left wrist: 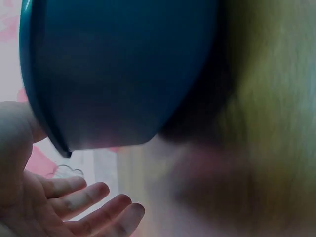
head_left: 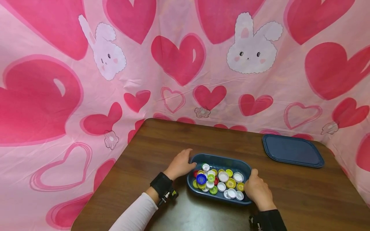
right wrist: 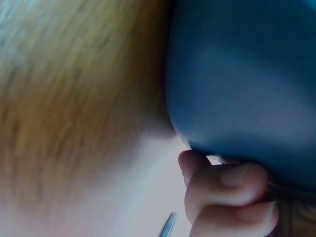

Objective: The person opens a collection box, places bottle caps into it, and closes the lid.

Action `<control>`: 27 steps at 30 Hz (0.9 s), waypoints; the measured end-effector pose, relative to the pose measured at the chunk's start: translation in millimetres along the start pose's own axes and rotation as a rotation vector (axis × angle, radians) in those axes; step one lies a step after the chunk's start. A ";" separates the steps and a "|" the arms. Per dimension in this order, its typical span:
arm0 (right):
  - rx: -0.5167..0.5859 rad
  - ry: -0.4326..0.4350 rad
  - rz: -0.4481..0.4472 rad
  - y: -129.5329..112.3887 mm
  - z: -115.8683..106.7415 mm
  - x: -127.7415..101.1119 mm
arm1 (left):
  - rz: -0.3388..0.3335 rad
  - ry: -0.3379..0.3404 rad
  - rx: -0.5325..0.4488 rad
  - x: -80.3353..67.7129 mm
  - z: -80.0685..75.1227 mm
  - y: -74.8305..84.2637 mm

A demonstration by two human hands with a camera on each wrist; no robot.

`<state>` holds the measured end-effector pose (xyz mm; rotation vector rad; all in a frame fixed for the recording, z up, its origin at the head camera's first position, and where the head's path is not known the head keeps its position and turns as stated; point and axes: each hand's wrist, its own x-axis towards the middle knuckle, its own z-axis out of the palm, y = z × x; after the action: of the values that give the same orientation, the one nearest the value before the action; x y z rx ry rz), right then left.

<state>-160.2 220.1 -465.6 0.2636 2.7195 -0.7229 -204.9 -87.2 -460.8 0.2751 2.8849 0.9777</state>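
A dark blue plastic container with rounded ends holds a pile of plastic bottle caps in white, yellow, green and red, with a larger blue cap on top at the left. At the container's left end is my left hand, its thumb at the rim. In the left wrist view its fingers are extended and spread, apart from the container's outer wall. My right hand grips the right end; the right wrist view shows its fingers curled beneath the rim.
A dark blue lid lies near the table's back right corner. The brown wooden table meets a pink cloth backdrop with hearts and rabbits at its far and left edges.
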 end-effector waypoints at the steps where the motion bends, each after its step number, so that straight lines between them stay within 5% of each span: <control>1: 0.001 -0.002 0.002 -0.3 -0.4 -0.3 | -0.010 0.001 -0.029 -0.1 2.1 -0.6; 7: 0.002 -0.007 0.015 -1.2 -0.5 0.5 | -0.055 0.009 -0.140 -0.3 13.2 -3.0; 13: -0.004 -0.001 0.006 -1.0 -0.4 0.1 | -0.074 0.007 -0.150 1.2 19.5 -5.1; 27: -0.034 0.016 -0.006 -1.0 -1.2 -1.9 | -0.114 -0.086 -0.371 2.5 28.6 -12.7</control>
<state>-159.0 219.6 -463.5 0.2549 2.7464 -0.6783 -205.2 -79.6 -491.3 0.1186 2.5440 1.4077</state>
